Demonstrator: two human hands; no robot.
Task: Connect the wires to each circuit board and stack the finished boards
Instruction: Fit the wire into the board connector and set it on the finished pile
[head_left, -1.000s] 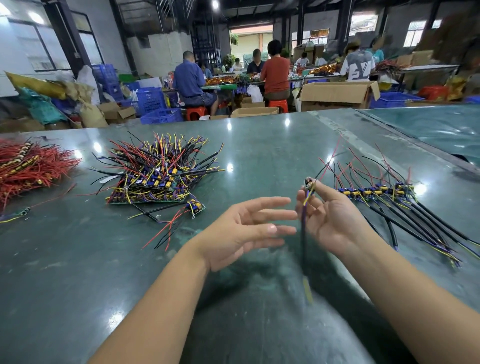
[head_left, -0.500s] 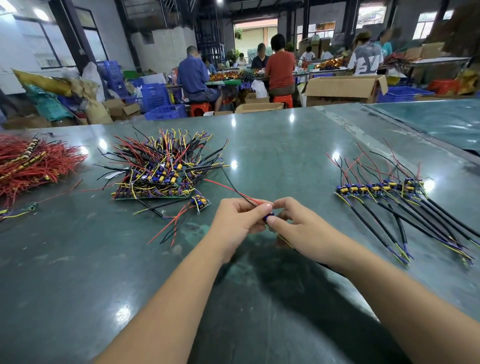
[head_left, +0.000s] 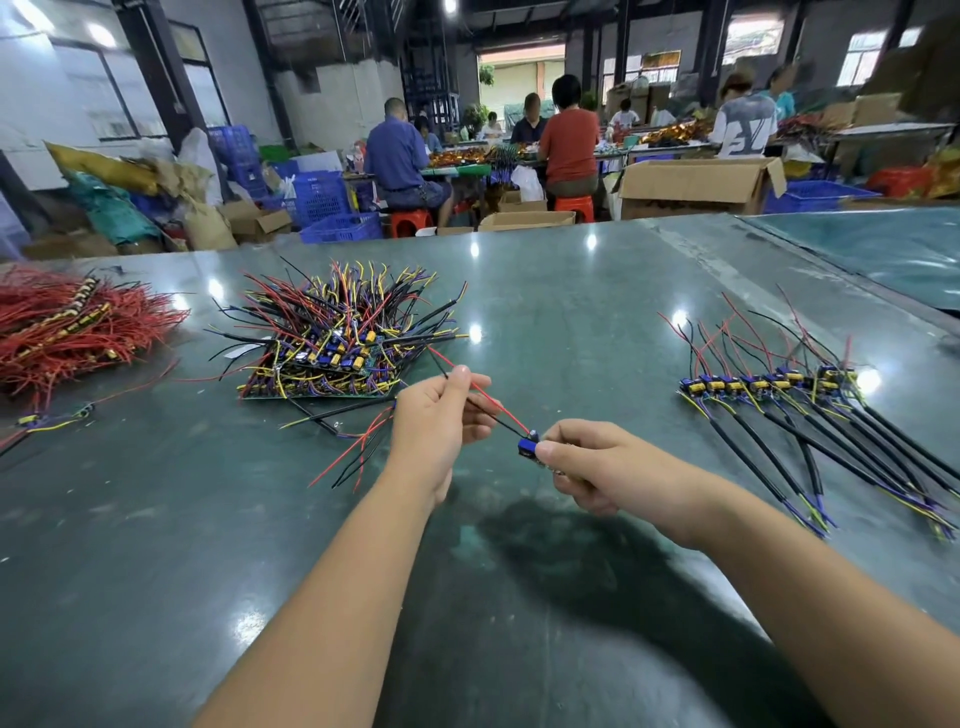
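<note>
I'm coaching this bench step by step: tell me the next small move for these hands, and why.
Probably draw the left hand a little further out to straighten the red and black wires it pinches. They run taut-ish to the small board gripped by the right hand, which is not yet in the row of finished boards.

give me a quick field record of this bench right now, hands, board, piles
left hand: pinches red and black wires
right hand: grips small board
board state: held above table, wires pulled taut leftward
centre pile: tangled boards with mixed wires
right row: boards lined up, black cables trailing
far left: red wire heap
</note>
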